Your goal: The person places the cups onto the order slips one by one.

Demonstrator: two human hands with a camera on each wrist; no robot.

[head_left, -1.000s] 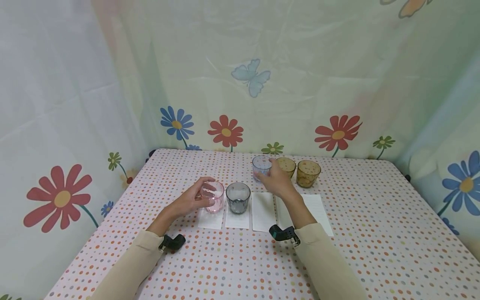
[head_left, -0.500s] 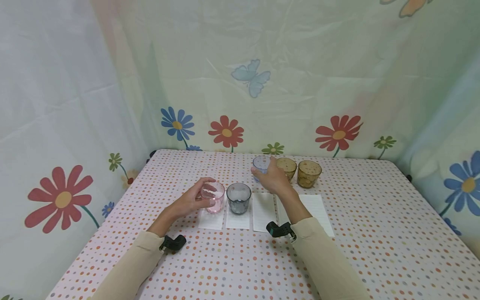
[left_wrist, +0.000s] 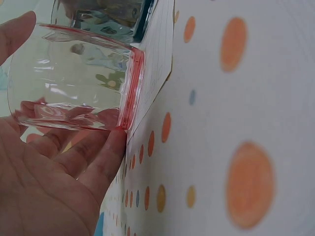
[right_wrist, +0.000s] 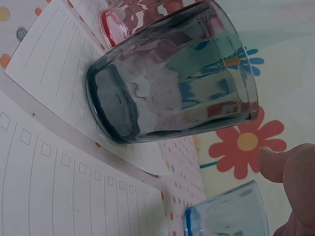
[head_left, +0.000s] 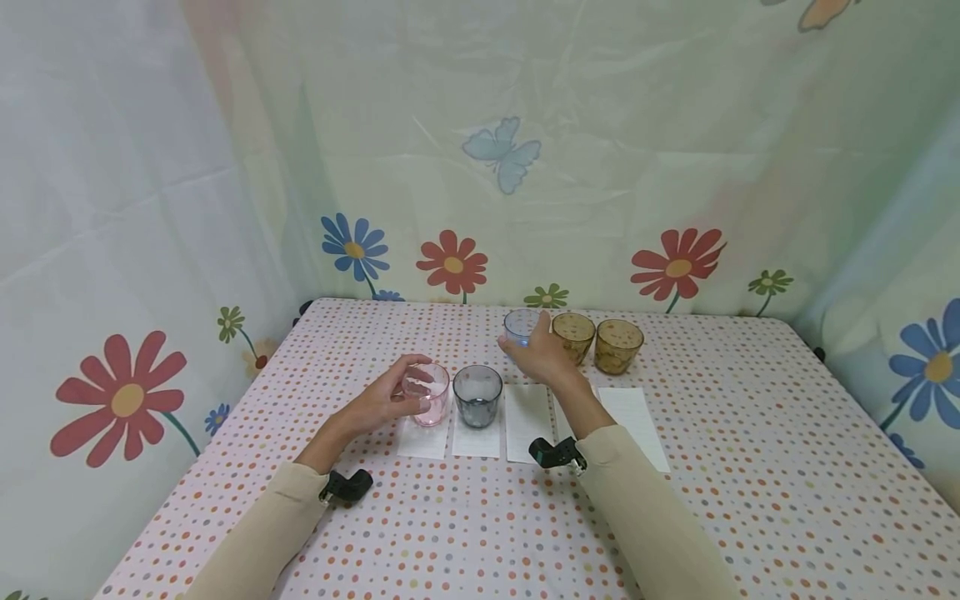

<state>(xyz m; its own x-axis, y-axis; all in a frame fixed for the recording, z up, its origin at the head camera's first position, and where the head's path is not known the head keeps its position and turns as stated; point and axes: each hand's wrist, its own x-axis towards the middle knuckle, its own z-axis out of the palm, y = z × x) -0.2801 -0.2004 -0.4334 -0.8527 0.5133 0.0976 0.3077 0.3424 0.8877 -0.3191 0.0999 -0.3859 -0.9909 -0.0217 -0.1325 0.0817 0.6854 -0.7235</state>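
A clear pink glass [head_left: 426, 398] stands upright on a paper sheet at the left, and my left hand [head_left: 384, 398] is around it. In the left wrist view, fingers [left_wrist: 106, 164] lie along its side down to the base, with the thumb near the rim. A blue glass [head_left: 521, 325] stands at the back of the table. My right hand [head_left: 542, 352] is spread at it, partly covering its front in the head view. In the right wrist view the thumb [right_wrist: 273, 164] shows apart from the blue glass's rim, and the other fingers are mostly hidden.
Right beside the pink glass stands a smoky grey glass [head_left: 477, 398] on its own sheet. Two amber glasses [head_left: 573, 333] are lined up right of the blue one. Several lined sheets, such as the third paper [head_left: 527, 425], lie in a row on the dotted tablecloth [head_left: 480, 525].
My right hand has shifted slightly left and back, its thumb going from the front of the blue glass to its left edge. My left hand and the pink glass stay in place.
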